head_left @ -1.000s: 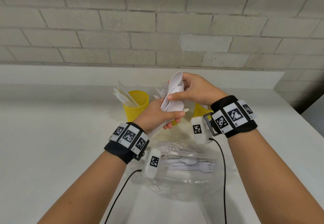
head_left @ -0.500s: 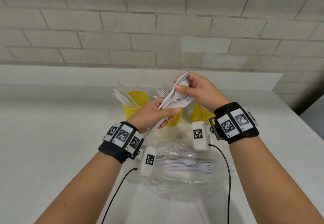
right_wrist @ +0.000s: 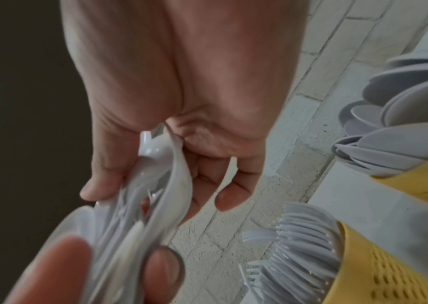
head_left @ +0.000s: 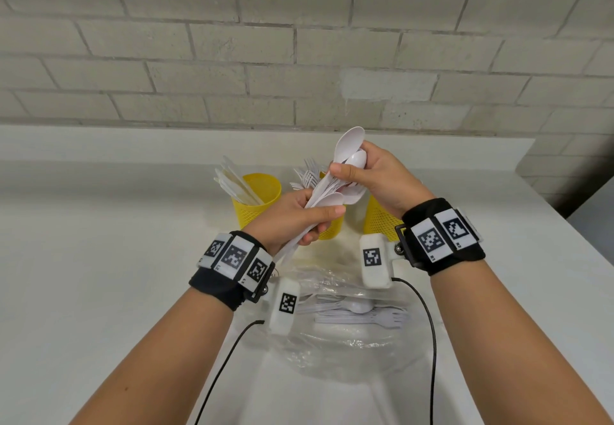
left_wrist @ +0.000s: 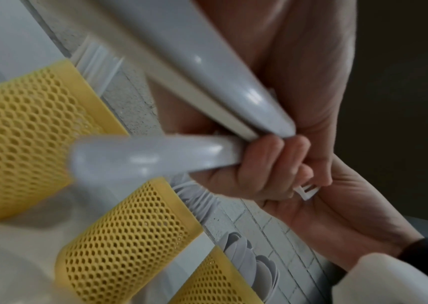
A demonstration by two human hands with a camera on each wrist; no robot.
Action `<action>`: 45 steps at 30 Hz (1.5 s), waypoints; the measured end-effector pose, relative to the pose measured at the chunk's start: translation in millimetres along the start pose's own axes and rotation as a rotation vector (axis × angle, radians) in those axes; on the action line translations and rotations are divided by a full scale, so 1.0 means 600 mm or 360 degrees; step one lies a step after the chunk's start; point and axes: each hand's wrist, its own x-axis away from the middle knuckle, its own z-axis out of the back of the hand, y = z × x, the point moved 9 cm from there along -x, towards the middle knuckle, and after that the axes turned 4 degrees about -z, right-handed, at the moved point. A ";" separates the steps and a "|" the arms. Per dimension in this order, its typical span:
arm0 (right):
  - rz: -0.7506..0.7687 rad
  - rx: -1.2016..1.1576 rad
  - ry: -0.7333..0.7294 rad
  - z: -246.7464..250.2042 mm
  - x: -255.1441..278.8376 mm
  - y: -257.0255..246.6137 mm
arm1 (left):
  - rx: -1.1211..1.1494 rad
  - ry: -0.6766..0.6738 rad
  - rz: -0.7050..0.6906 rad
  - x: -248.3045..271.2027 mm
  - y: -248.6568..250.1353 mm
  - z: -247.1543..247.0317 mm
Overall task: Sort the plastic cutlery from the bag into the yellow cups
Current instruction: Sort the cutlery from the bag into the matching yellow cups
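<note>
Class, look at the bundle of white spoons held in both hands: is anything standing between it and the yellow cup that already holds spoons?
Nothing visible does. The spoon bundle, held by the left hand and right hand, is up above the cups, and the spoon cup stands just below the right hand, its mouth hidden behind that hand in the head view.

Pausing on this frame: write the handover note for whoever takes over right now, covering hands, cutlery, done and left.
Left hand grips the handles of a bundle of spoons; right hand pinches the bowl ends.
Three yellow cups: left cup holds knives, middle cup forks, right cup spoons.
The bag lies near the person and holds a few forks and a spoon.
Done: most cutlery sorted.
Left: drop the bundle in the right cup, then empty the bag.
</note>
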 end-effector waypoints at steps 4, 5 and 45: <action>0.0037 -0.0124 0.0108 0.020 0.001 -0.003 | -0.0045 0.0026 -0.0026 0.002 0.000 0.000; 0.0045 -0.0124 0.0116 0.023 0.002 -0.005 | -0.0049 0.0026 -0.0040 0.002 0.001 -0.002; 0.0300 0.0637 0.1017 0.230 0.064 -0.069 | -0.0251 0.0329 -0.0197 -0.015 0.025 0.018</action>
